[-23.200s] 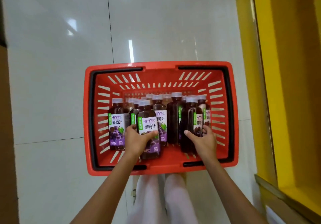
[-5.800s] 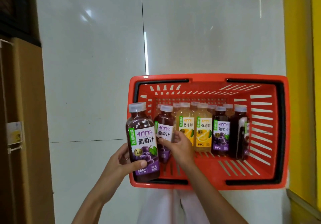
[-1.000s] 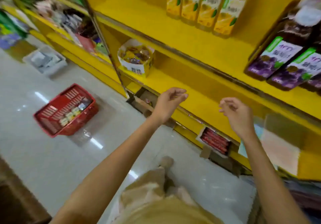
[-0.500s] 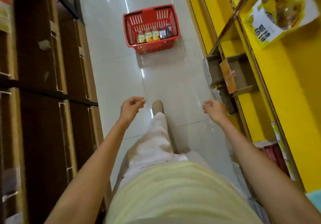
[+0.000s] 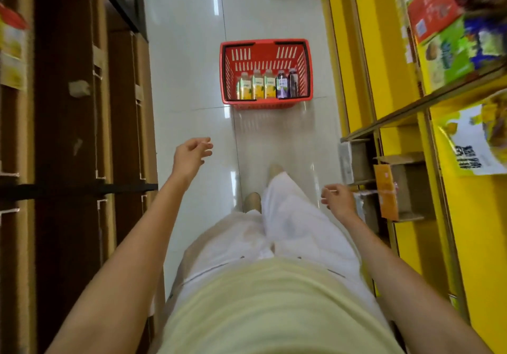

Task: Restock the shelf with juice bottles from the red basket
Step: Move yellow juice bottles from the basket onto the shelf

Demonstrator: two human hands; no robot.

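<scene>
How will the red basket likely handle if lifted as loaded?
The basket looks like stiff slotted plastic, so it should hold its shape. The bottles stand in one row along its near wall, so it may well tilt toward that side when lifted.

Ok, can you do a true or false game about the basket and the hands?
1. The basket sits on the floor. True.
2. The left hand holds a bottle. False: it holds nothing.
3. The basket has yellow bottles and purple bottles in it. True.
4. The right hand is inside the basket. False: it is well short of the basket and holds nothing.
</scene>
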